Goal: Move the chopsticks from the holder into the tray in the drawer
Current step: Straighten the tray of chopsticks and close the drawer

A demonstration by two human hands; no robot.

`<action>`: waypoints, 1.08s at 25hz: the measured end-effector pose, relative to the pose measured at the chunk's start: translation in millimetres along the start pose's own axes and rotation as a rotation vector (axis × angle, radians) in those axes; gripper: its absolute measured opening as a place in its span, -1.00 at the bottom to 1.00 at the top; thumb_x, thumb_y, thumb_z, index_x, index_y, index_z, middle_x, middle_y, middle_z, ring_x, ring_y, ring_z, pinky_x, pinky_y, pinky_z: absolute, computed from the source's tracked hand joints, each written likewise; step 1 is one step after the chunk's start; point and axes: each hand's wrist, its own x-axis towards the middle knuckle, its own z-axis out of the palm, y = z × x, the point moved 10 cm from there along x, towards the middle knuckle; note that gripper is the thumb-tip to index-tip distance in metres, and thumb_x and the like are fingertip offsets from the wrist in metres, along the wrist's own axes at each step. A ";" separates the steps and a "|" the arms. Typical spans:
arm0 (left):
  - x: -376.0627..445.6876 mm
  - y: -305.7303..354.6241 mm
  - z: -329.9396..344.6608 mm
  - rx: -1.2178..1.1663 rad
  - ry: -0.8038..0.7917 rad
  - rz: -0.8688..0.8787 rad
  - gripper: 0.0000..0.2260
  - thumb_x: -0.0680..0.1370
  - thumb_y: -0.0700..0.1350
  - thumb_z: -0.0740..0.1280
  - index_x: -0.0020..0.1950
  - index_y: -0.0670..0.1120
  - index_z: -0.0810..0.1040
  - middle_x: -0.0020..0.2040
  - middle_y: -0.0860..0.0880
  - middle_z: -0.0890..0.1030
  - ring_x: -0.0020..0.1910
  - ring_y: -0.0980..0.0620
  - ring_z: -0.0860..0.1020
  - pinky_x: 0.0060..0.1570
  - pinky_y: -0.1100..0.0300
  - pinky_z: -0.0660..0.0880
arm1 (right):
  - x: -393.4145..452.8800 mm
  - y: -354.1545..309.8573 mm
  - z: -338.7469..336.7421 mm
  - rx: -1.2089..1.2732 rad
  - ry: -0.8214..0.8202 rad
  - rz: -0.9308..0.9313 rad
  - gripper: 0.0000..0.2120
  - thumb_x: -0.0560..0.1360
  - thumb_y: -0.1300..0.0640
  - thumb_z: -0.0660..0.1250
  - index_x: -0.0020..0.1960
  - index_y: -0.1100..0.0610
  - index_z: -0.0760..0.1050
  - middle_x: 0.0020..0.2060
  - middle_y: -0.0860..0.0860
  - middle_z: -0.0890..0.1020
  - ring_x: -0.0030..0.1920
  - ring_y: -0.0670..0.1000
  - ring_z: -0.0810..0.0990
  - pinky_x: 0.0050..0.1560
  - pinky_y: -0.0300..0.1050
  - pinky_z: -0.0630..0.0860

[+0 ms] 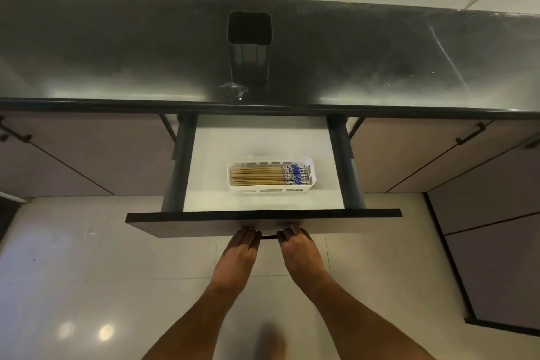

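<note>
Two bare forearms are reaching up from six o'clock toward the open drawer (263,222), where the left hand (238,248) and the right hand (298,248) are resting side by side at the lower edge of its front panel. Fingers of both are curling onto a dark handle bar just under the panel; how firmly they are gripping it cannot be told. Neither is carrying a chopstick.

At the drawer's centre the chopsticks (268,175) are lying flat and parallel in the white slotted tray (312,172), their blue-patterned ends pointing toward three o'clock. At twelve o'clock from the tray, on the dark glossy surface (117,61), the black holder (249,50) is standing upright, its mouth looking empty, though the interior is too dark to be sure.

Judging by this, the transfer is looking finished and the closing step is in hand. Next, an even push from both hands toward twelve o'clock is what the drawer is calling for, so the tray is not sliding about.
</note>
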 end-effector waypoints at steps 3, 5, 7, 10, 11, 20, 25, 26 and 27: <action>30.6 -2.2 -6.3 -0.046 0.019 -0.025 -0.48 0.48 -0.19 0.51 0.44 -0.08 0.51 0.34 -0.07 0.60 0.30 -0.04 0.57 0.32 0.16 0.47 | 27.6 12.1 -10.2 0.014 0.023 -0.011 -0.61 0.59 0.16 0.37 0.40 0.21 0.48 0.29 0.16 0.58 0.45 0.17 0.39 0.47 0.04 0.32; 49.3 -9.0 -17.4 -0.067 0.069 -0.045 -0.49 0.53 -0.20 0.46 0.47 -0.07 0.48 0.38 -0.02 0.57 0.37 -0.02 0.52 0.38 0.18 0.40 | 46.2 19.8 -16.1 0.034 0.026 -0.006 -0.64 0.58 0.17 0.38 0.36 0.20 0.52 0.27 0.16 0.60 0.43 0.16 0.41 0.45 0.03 0.34; 66.3 -14.1 -27.2 -0.035 0.090 -0.054 -0.39 0.38 -0.27 0.59 0.42 -0.12 0.53 0.37 -0.06 0.59 0.42 -0.10 0.49 0.39 0.07 0.41 | 62.5 25.3 -22.4 0.051 0.032 0.002 -0.66 0.58 0.16 0.38 0.33 0.20 0.54 0.25 0.15 0.61 0.42 0.15 0.43 0.45 0.01 0.35; 96.2 -18.1 -44.8 -0.040 0.120 -0.076 -0.40 0.44 -0.25 0.55 0.46 -0.12 0.48 0.41 -0.08 0.55 0.46 -0.10 0.43 0.45 0.06 0.36 | 92.7 38.4 -32.6 0.097 0.058 0.012 -0.70 0.58 0.16 0.37 0.29 0.19 0.57 0.21 0.14 0.63 0.39 0.13 0.46 0.45 0.00 0.37; 107.9 -20.3 -50.4 -0.062 0.130 -0.087 -0.42 0.47 -0.24 0.52 0.47 -0.11 0.47 0.42 -0.08 0.54 0.47 -0.10 0.42 0.46 0.06 0.36 | 104.0 43.1 -36.6 0.107 0.065 0.015 -0.71 0.59 0.16 0.36 0.28 0.19 0.58 0.20 0.14 0.64 0.39 0.13 0.46 0.46 0.00 0.37; 196.0 -40.3 -101.6 -0.187 0.214 -0.122 -0.60 0.54 -0.23 0.44 0.38 -0.13 0.55 0.25 -0.11 0.63 0.24 -0.08 0.59 0.31 0.12 0.50 | 204.4 80.2 -60.4 0.081 0.021 0.082 -0.79 0.60 0.13 0.35 0.21 0.14 0.60 0.17 0.14 0.65 0.39 0.13 0.46 0.44 0.03 0.36; 239.7 -56.6 -100.0 -0.230 0.113 -0.128 -0.78 0.62 -0.16 0.33 0.26 -0.12 0.59 0.05 -0.06 0.65 -0.06 0.05 0.60 0.04 0.24 0.56 | 247.7 96.0 -66.5 0.011 -0.043 0.131 -0.80 0.60 0.13 0.33 0.20 0.14 0.58 0.08 0.10 0.66 0.19 0.10 0.58 0.38 0.02 0.43; 248.2 -61.5 -96.4 -0.214 0.074 -0.129 -0.78 0.64 -0.14 0.29 0.27 -0.10 0.57 -0.01 0.00 0.62 -0.12 0.13 0.55 -0.05 0.32 0.53 | 257.2 98.5 -64.2 0.011 -0.070 0.140 -0.79 0.60 0.14 0.33 0.21 0.14 0.57 0.10 0.10 0.66 0.19 0.10 0.59 0.36 0.02 0.46; 257.3 -65.8 -95.6 -0.171 0.064 -0.129 -0.74 0.65 -0.14 0.25 0.34 -0.08 0.54 0.02 0.06 0.58 -0.10 0.17 0.53 -0.06 0.40 0.48 | 263.8 100.9 -63.4 0.010 -0.099 0.147 -0.77 0.61 0.15 0.32 0.25 0.14 0.56 0.15 0.10 0.65 0.22 0.11 0.59 0.37 0.04 0.46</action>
